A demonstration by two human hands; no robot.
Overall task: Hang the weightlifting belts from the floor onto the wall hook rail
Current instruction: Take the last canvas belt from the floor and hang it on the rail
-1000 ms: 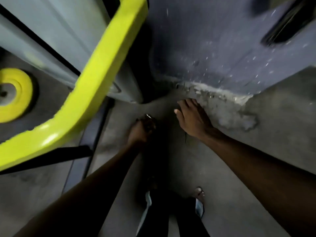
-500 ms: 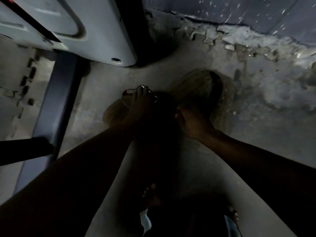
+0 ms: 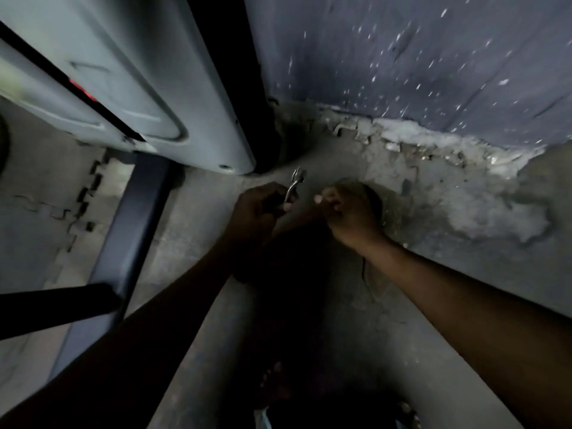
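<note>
A tan weightlifting belt (image 3: 376,202) is lifted just above the concrete floor, and both hands hold it. My left hand (image 3: 258,209) is closed around the end that carries the metal buckle (image 3: 295,182), which sticks up past my fingers. My right hand (image 3: 346,212) grips the wide curved part of the belt, most of which is hidden behind that hand and in shadow. No wall hook rail appears in the head view.
A grey machine housing (image 3: 123,88) and its dark base bar (image 3: 130,243) stand close on the left. The dark blue wall (image 3: 418,63) with crumbling plaster at its foot (image 3: 433,140) runs across the back. My feet (image 3: 275,385) show at the bottom.
My view tipped down toward the floor, then back up a little. My right hand went from open above the floor to gripping the belt, and both hands have raised it slightly.
</note>
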